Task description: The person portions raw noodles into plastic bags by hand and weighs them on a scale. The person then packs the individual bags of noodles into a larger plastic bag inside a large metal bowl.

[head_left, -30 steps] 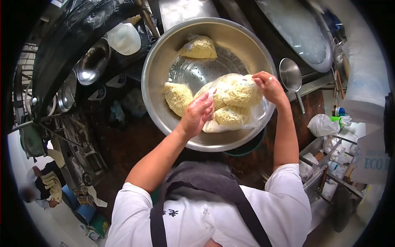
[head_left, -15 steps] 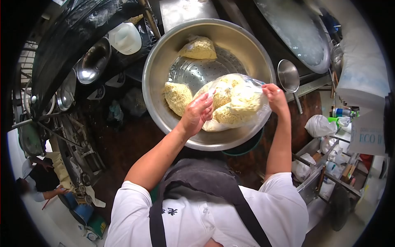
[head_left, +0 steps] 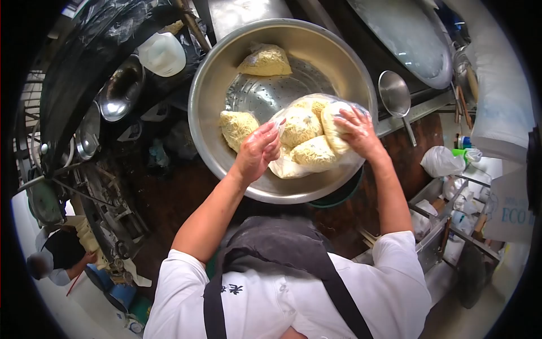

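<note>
A large metal basin [head_left: 200, 133] with a perforated plate in its bottom holds bagged noodles. A big clear bag [head_left: 302, 127] with several noodle bundles inside lies at its lower right. My left hand [head_left: 261, 148] pinches the bag's left edge. My right hand [head_left: 357, 131] rests with fingers spread on the bundle at the bag's right side. One smaller noodle bag [head_left: 264, 61] sits at the basin's top, and another noodle bundle [head_left: 237, 129] is at its left, beside my left hand.
A metal ladle [head_left: 394, 95] lies right of the basin, below a large round lid [head_left: 406, 37]. A white plastic jug [head_left: 162, 55] and a metal bowl [head_left: 122, 87] are at upper left. Another person [head_left: 63, 248] is at far left. Crates with bags stand at right.
My right hand has let go of the bag's right edge and moved onto the bundle inside. The bag is flatter around its bundles. The view has shifted slightly.
</note>
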Demonstrator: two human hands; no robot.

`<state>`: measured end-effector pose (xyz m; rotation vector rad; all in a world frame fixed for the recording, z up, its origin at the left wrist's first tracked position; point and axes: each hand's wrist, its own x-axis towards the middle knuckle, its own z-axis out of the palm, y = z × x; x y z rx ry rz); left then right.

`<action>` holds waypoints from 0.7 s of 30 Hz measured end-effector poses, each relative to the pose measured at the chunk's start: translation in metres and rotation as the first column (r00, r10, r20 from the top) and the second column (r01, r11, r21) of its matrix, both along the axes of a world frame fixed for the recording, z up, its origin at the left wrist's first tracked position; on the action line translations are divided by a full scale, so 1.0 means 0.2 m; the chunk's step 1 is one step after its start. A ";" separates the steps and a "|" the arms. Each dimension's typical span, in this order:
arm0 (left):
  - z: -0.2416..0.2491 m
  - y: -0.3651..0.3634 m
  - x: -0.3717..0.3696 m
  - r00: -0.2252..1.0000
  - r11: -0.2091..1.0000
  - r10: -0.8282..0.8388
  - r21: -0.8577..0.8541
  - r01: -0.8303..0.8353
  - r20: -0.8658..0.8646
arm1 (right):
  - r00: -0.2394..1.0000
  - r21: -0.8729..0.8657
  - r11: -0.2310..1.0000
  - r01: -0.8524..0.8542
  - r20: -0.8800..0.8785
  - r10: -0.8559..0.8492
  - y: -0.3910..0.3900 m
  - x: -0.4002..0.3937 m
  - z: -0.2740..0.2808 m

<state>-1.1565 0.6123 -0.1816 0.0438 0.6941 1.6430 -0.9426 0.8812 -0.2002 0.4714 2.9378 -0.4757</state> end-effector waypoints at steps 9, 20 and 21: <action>0.01 0.03 0.08 0.993 0.995 -0.096 0.010 0.097 -0.068 | 0.707 -0.474 0.746 0.468 -0.306 -0.638 0.29 0.25 -0.59; 0.01 0.00 0.06 0.995 0.998 -0.053 -0.029 0.051 -0.079 | 0.717 -0.560 0.600 0.571 -0.015 -0.697 0.25 0.32 -0.68; 0.01 0.00 0.06 0.997 0.998 -0.048 -0.033 0.046 -0.064 | 0.750 -0.431 0.695 0.575 -0.061 -0.659 0.22 0.29 -0.68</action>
